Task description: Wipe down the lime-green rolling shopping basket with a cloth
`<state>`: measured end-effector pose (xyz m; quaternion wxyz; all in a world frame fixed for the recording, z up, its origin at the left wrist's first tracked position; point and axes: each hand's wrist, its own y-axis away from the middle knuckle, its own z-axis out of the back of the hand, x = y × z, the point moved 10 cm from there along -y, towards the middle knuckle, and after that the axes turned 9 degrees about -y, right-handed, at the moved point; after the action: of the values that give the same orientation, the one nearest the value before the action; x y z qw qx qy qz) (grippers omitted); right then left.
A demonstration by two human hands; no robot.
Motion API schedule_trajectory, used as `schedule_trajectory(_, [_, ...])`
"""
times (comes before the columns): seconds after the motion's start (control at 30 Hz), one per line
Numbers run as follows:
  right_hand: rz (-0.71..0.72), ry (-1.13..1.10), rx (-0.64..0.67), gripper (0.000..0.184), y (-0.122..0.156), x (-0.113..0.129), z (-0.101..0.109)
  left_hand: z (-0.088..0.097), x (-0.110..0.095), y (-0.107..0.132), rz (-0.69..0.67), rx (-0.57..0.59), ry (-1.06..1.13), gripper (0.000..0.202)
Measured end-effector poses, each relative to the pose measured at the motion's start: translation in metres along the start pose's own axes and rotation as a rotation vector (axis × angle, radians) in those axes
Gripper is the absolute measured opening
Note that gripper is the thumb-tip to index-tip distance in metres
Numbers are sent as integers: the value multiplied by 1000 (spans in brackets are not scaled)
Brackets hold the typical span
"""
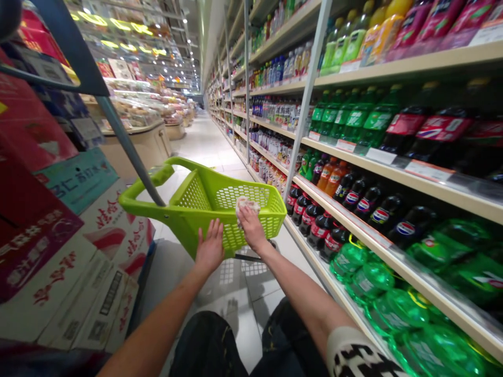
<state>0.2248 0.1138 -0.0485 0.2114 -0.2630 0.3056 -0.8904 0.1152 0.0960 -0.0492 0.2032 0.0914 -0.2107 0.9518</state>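
A lime-green plastic shopping basket [204, 201] stands tilted on the floor in front of me, its long handle reaching left. My left hand [210, 248] lies flat against the basket's near wall, fingers stretched out. My right hand [251, 225] presses a crumpled whitish cloth [247, 205] onto the basket's near rim, fingers closed over it. Both forearms reach forward from the bottom of the view, over my dark trousers.
Shelves [393, 173] of soft-drink bottles run along the right side of the aisle. Stacked cardboard boxes [58, 246] stand on the left with a grey metal pole [126, 141] in front. The tiled aisle floor [204, 141] stretches ahead toward counters.
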Motion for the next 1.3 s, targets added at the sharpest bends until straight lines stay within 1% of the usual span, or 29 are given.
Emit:
schedule_trajectory(0.07, [-46, 11, 132, 37, 19, -12, -19, 3, -3, 0, -10, 0, 2, 64])
schedule_trajectory(0.13, [-57, 10, 251, 31, 49, -16, -38, 3, -2, 1, -6, 4, -2, 63])
schedule_trajectory(0.17, [-52, 6, 270, 30, 61, -15, -41, 2, -1, 1, -2, 5, -5, 62])
schedule_trajectory(0.2, [-45, 0, 257, 30, 67, -12, -40, 1, 2, 1, 5, 6, -8, 62])
schedule_trajectory(0.23, [-40, -5, 226, 31, 68, -8, -35, 0, 3, 1, 11, 6, -11, 63])
schedule_trajectory(0.3, [-24, -16, 120, 36, 53, 0, -18, -2, 4, 0, 13, 3, -16, 63])
schedule_trajectory(0.37, [-1, -30, -8, 40, 27, 7, 2, -2, 1, -2, 2, -3, -16, 63])
schedule_trajectory(0.4, [4, -33, -44, 41, 16, 8, 7, -2, -2, -3, -6, -5, -15, 64])
schedule_trajectory(0.43, [0, -33, -54, 41, 8, 7, 8, -2, -5, -3, -13, -5, -13, 64])
schedule_trajectory(0.47, [-12, -30, -32, 41, 5, 4, 4, -2, -7, -2, -17, -3, -12, 64])
schedule_trajectory(0.5, [-29, -25, 20, 40, 7, 1, -5, -3, -7, -1, -17, 1, -11, 64])
schedule_trajectory(0.6, [-53, -24, 169, 32, 31, -2, -35, -8, -3, 4, -7, 18, -15, 63])
schedule_trajectory(0.67, [-34, -38, 199, 29, 42, 5, -44, -10, 4, 6, 6, 23, -20, 63])
schedule_trajectory(0.73, [-6, -53, 180, 32, 36, 17, -42, -11, 14, 6, 26, 16, -20, 63])
schedule_trajectory(0.87, [69, -79, -6, 41, -6, 38, -16, -7, 33, 6, 86, -9, -22, 65])
schedule_trajectory(0.9, [66, -78, -25, 42, -12, 39, -15, -7, 37, 7, 97, -12, -26, 65])
schedule_trajectory(0.93, [49, -72, 0, 41, -13, 37, -20, -6, 41, 10, 105, -13, -31, 65])
schedule_trajectory(1.0, [2, -57, 126, 38, 1, 30, -40, -7, 48, 16, 115, -9, -39, 64])
schedule_trajectory(1.07, [-21, -52, 257, 31, 26, 25, -62, -10, 54, 24, 122, 0, -43, 64])
schedule_trajectory(1.1, [-19, -55, 293, 29, 37, 25, -68, -11, 58, 27, 127, 8, -42, 64])
schedule_trajectory(1.13, [-11, -61, 299, 28, 43, 27, -70, -13, 61, 29, 136, 17, -42, 64])
schedule_trajectory(1.17, [1, -67, 275, 30, 44, 30, -68, -14, 65, 30, 148, 26, -42, 64])
schedule_trajectory(1.2, [17, -73, 233, 32, 38, 35, -62, -15, 68, 31, 161, 33, -43, 64])
schedule_trajectory(1.3, [66, -84, 46, 41, 2, 49, -34, -12, 74, 29, 193, 35, -51, 65])
